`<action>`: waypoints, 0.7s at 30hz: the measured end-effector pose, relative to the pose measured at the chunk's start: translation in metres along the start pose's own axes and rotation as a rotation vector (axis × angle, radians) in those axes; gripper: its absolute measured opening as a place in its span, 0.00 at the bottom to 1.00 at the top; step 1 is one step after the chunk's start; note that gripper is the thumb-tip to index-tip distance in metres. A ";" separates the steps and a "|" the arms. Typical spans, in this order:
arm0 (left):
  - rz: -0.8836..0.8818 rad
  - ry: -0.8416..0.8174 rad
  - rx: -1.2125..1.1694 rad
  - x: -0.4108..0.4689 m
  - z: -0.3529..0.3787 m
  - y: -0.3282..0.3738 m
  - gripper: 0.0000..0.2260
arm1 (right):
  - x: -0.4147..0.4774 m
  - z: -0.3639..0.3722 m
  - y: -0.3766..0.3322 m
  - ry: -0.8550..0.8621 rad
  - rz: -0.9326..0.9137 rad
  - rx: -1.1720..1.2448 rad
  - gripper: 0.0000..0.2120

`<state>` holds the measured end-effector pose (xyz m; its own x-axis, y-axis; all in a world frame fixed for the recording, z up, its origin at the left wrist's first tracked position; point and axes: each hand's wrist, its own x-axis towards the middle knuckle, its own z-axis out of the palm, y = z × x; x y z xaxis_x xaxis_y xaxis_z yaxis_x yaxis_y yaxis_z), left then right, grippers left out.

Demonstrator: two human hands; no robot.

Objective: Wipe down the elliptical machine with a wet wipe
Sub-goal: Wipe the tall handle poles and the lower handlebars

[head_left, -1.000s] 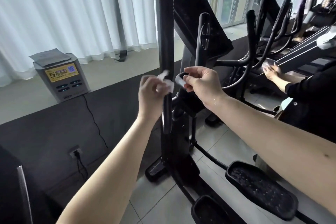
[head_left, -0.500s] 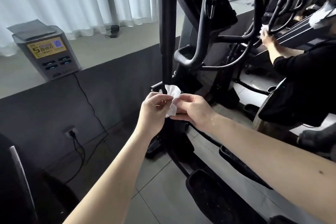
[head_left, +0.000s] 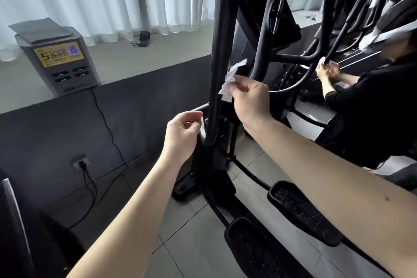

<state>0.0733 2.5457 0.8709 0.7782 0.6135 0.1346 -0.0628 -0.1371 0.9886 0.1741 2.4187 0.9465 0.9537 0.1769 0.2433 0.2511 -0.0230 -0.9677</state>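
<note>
We seem ready to wipe: our right hand (head_left: 249,101) pinches the wet wipe (head_left: 230,79) just beside the upright bar (head_left: 222,40) of the elliptical machine (head_left: 302,212), our left hand (head_left: 181,135) curls lower by it (whether holding something, we cannot tell), so next the wipe should press onto the bar.

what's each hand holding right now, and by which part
The right hand pinches the wet wipe by its right edge. The left hand is curled beside the black upright; whether it holds anything cannot be told.
</note>
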 end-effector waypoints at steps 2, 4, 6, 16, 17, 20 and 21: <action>-0.009 0.002 -0.008 0.007 -0.001 0.001 0.09 | -0.008 0.011 -0.002 -0.006 -0.026 0.059 0.10; -0.012 -0.002 -0.023 0.012 -0.002 0.001 0.08 | -0.012 0.016 0.006 0.045 -0.033 0.081 0.09; -0.012 -0.007 -0.032 0.016 -0.004 -0.001 0.08 | -0.013 0.018 0.014 0.082 -0.028 0.107 0.05; -0.028 -0.051 -0.053 0.036 -0.010 -0.011 0.08 | -0.011 0.050 0.023 0.243 -0.149 -0.097 0.19; -0.025 -0.051 -0.049 0.038 -0.012 -0.012 0.07 | -0.011 0.051 0.027 0.246 -0.167 -0.151 0.20; -0.033 -0.058 -0.044 0.045 -0.013 -0.018 0.08 | -0.021 0.052 0.053 0.225 -0.179 -0.285 0.17; -0.040 -0.061 -0.043 0.047 -0.012 -0.020 0.08 | -0.027 0.051 0.064 0.203 -0.146 -0.313 0.13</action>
<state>0.1036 2.5866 0.8578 0.8171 0.5691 0.0917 -0.0565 -0.0793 0.9953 0.1557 2.4627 0.8748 0.9098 0.0032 0.4151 0.3948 -0.3159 -0.8627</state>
